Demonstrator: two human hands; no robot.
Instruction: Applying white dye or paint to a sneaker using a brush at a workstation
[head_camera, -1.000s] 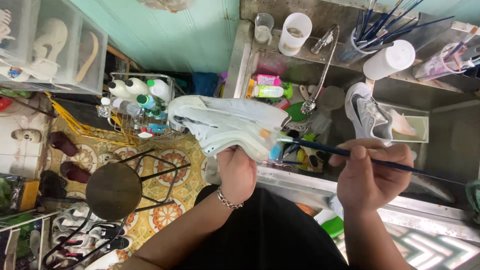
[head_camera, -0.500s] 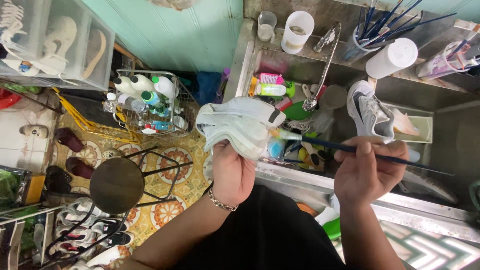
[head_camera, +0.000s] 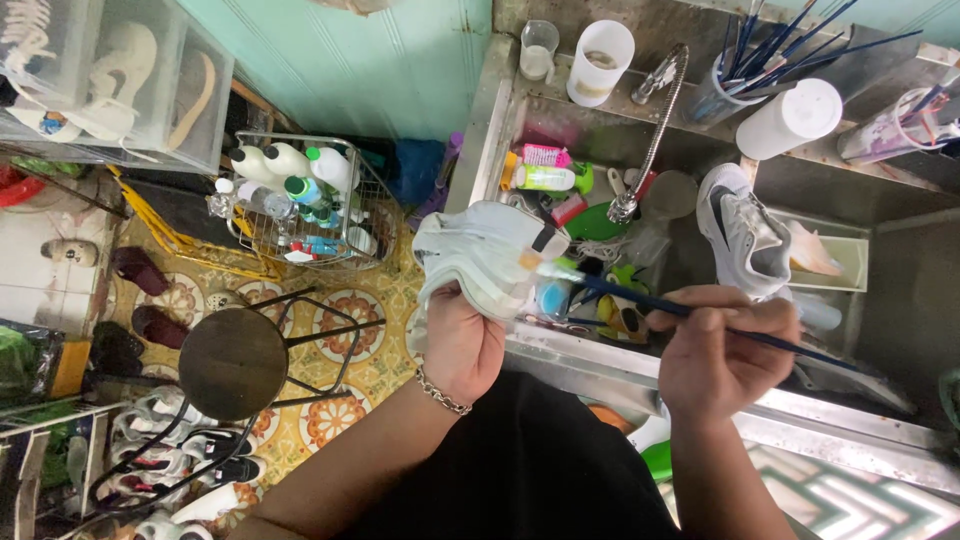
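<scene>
My left hand (head_camera: 462, 345) grips a white sneaker (head_camera: 485, 255) from below and holds it up at the left edge of a steel sink (head_camera: 560, 355). My right hand (head_camera: 722, 350) pinches a long dark-handled brush (head_camera: 640, 300) like a pen. The brush's pale tip touches the right end of the shoe. A chain bracelet circles my left wrist.
A second white and grey sneaker (head_camera: 742, 230) leans inside the sink, beside a faucet (head_camera: 650, 130) and several bottles. Cups and a pot of brushes (head_camera: 745, 70) stand on the back ledge. A wire basket of bottles (head_camera: 300, 200) and a round stool (head_camera: 235, 362) sit on the tiled floor at left.
The sneaker has turned in my left hand from lying sideways to a more bunched, end-on pose and shifted right. The brush tip has stayed at the shoe's right end.
</scene>
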